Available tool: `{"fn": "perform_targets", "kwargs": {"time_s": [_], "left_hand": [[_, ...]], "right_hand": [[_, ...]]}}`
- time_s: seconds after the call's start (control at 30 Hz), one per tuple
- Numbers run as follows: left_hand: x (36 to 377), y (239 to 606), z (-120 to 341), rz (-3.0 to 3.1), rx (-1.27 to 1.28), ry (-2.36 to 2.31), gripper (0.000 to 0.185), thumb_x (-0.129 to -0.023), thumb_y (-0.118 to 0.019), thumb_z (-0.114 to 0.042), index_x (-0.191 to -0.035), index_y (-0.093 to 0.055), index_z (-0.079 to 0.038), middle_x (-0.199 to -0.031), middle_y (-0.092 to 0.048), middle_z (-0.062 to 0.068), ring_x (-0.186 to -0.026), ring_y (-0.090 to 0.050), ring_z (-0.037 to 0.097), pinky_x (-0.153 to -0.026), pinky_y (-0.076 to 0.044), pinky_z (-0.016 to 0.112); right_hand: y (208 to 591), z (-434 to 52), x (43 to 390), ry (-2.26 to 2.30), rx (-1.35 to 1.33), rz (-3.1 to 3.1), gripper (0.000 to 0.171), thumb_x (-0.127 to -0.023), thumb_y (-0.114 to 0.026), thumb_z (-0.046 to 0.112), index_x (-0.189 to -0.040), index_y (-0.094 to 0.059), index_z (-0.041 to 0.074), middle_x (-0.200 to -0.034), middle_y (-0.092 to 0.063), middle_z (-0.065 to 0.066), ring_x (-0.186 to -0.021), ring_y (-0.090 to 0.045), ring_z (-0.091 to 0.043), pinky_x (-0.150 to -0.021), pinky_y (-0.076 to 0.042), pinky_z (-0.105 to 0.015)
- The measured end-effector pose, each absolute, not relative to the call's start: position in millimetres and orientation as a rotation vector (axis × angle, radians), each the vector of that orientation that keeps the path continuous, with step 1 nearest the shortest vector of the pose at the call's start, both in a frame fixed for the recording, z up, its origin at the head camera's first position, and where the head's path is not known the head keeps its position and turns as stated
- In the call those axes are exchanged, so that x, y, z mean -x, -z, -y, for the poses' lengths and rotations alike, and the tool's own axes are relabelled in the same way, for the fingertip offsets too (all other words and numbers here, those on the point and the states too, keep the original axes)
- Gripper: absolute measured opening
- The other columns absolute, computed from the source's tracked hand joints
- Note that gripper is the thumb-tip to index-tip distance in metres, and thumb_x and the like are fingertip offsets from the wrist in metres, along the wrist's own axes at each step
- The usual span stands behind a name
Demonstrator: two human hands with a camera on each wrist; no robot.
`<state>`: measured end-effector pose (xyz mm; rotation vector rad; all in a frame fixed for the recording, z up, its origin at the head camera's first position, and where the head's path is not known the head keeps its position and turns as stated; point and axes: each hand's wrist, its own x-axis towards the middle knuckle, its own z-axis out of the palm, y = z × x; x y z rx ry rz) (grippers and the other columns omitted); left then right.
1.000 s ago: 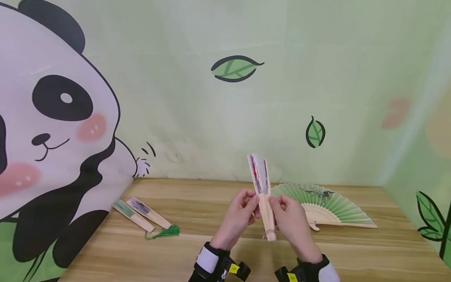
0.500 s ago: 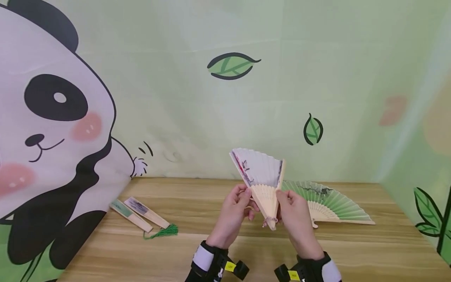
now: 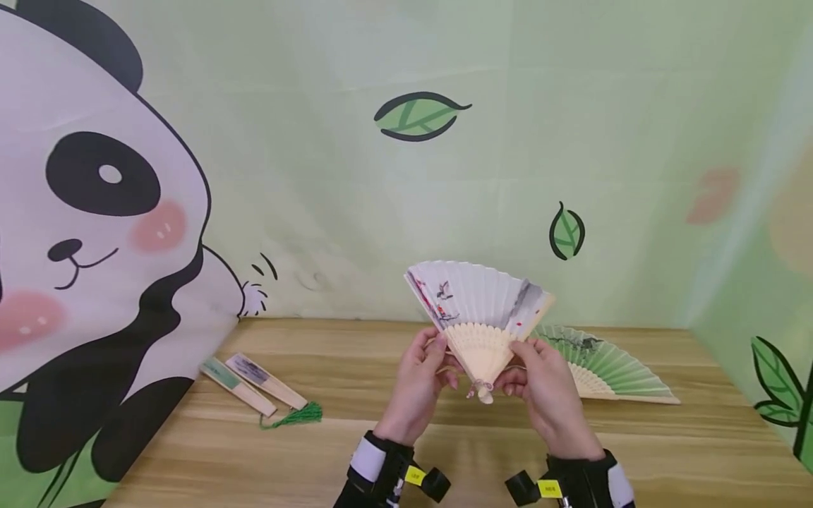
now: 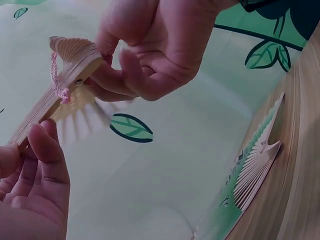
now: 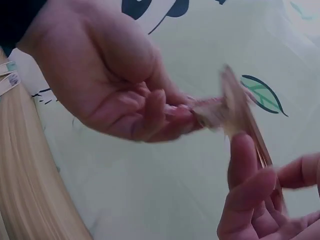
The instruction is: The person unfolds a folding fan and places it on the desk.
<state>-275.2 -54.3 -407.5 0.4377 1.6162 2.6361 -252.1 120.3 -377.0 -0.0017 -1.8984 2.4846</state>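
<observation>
Head view: above the table (image 3: 394, 451), our left hand (image 3: 419, 377) and right hand (image 3: 546, 384) each pinch a side of the half-spread white fan (image 3: 479, 310) with curled fingers.

I count four folding fans: one white fan (image 3: 478, 310) part-open between my two hands, one green fan (image 3: 603, 367) spread on the bench (image 3: 381, 451), two closed fans (image 3: 254, 384) lying together.
</observation>
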Motion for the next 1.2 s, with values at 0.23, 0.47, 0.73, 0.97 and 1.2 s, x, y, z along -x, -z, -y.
{"fn": "perform_targets", "kwargs": {"time_s": [0.23, 0.47, 0.73, 0.97, 1.2], "left_hand": [[279.3, 406.4, 62.4, -1.575, -0.391, -2.708, 0.023, -0.105, -0.044, -0.018, -0.125, -0.047, -0.005, -0.092, -0.062, 0.003, -0.077, -0.060, 0.012, -0.060, -0.049, 0.020], [281.7, 407.9, 68.9, -1.543, -0.307, -2.789, 0.022, -0.105, -0.045, -0.019, -0.121, -0.049, -0.005, -0.101, -0.067, 0.008, -0.083, -0.065, 0.015, -0.064, -0.053, 0.022], [283.6, 406.4, 71.3, -1.599, -0.257, -2.822, 0.028, -0.105, -0.046, -0.018, -0.125, -0.048, 0.001, -0.111, -0.067, 0.017, -0.091, -0.069, 0.022, -0.069, -0.057, 0.025], [285.2, 405.8, 66.7, -1.586, -0.252, -2.825, 0.029, -0.103, -0.045, -0.010, -0.128, -0.047, 0.003, -0.107, -0.067, 0.021, -0.087, -0.070, 0.023, -0.076, -0.058, 0.030], [282.2, 408.6, 64.3, -1.561, -0.260, -2.794, 0.033, -0.100, -0.045, -0.009, -0.130, -0.048, 0.003, -0.106, -0.068, 0.022, -0.089, -0.071, 0.024, -0.080, -0.057, 0.034]], "right_hand": [[375.5, -131.3, 252.0, -2.596, -0.079, 1.773, 0.018, -0.102, -0.039, 0.013, -0.090, -0.046, 0.002, -0.065, -0.055, -0.005, -0.049, -0.056, -0.016, -0.045, -0.041, -0.021], [375.9, -131.6, 252.7, -2.633, -0.125, 1.752, 0.027, -0.108, -0.036, 0.024, -0.102, -0.043, -0.001, -0.074, -0.061, -0.005, -0.056, -0.062, -0.014, -0.049, -0.045, -0.020], [376.1, -130.3, 252.3, -2.594, 0.010, 1.720, 0.025, -0.108, -0.033, 0.026, -0.110, -0.037, 0.001, -0.086, -0.061, -0.005, -0.066, -0.066, -0.014, -0.059, -0.051, -0.021], [374.4, -131.1, 253.5, -2.639, 0.083, 1.556, 0.022, -0.108, -0.031, 0.026, -0.112, -0.034, 0.004, -0.086, -0.062, -0.004, -0.078, -0.071, -0.017, -0.067, -0.055, -0.022], [376.5, -130.4, 254.7, -2.635, 0.140, 1.481, 0.022, -0.108, -0.032, 0.027, -0.110, -0.034, 0.005, -0.083, -0.061, -0.006, -0.079, -0.071, -0.018, -0.073, -0.057, -0.026]]}}
